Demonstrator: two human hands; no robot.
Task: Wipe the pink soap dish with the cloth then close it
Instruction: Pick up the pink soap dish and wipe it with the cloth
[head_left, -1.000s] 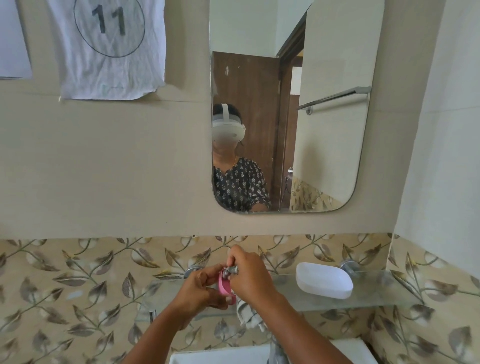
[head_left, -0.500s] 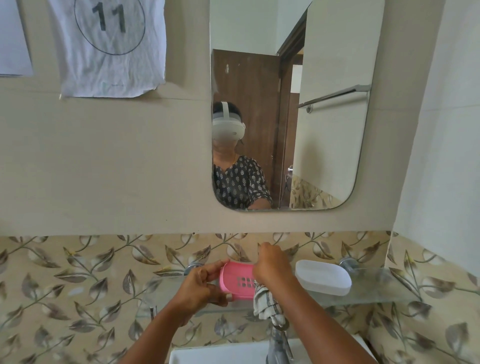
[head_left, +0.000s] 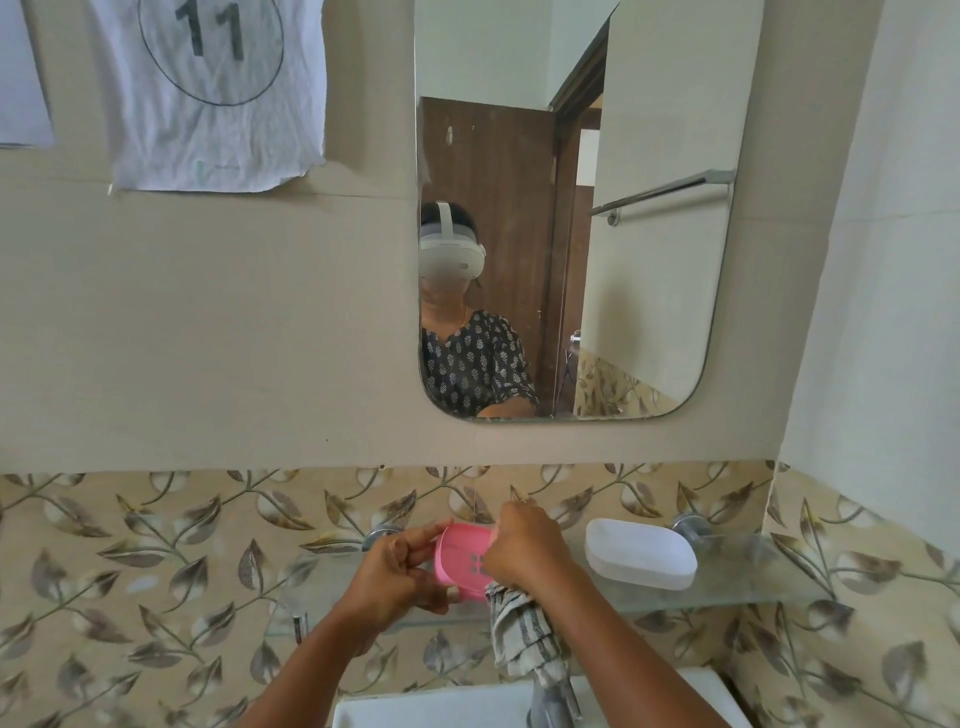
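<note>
The pink soap dish (head_left: 460, 558) is held up in front of the glass shelf, its slotted inner face turned toward me. My left hand (head_left: 397, 577) grips its left edge with fingers and thumb. My right hand (head_left: 522, 548) covers the dish's right part and is closed on a striped grey and white cloth (head_left: 524, 631), which hangs down below the fist. The white lid (head_left: 641, 553) lies upside up on the shelf to the right, apart from the dish.
A glass shelf (head_left: 753, 582) on chrome brackets runs along the leaf-patterned tiles. Below are a white basin (head_left: 431, 706) and a chrome tap (head_left: 553, 699). A mirror (head_left: 649, 130) hangs above, and a paper sheet marked 11 (head_left: 213, 93) is stuck to the wall.
The dish turned from edge-on to facing me. My right hand with the cloth moved right across it and now rests over its right side.
</note>
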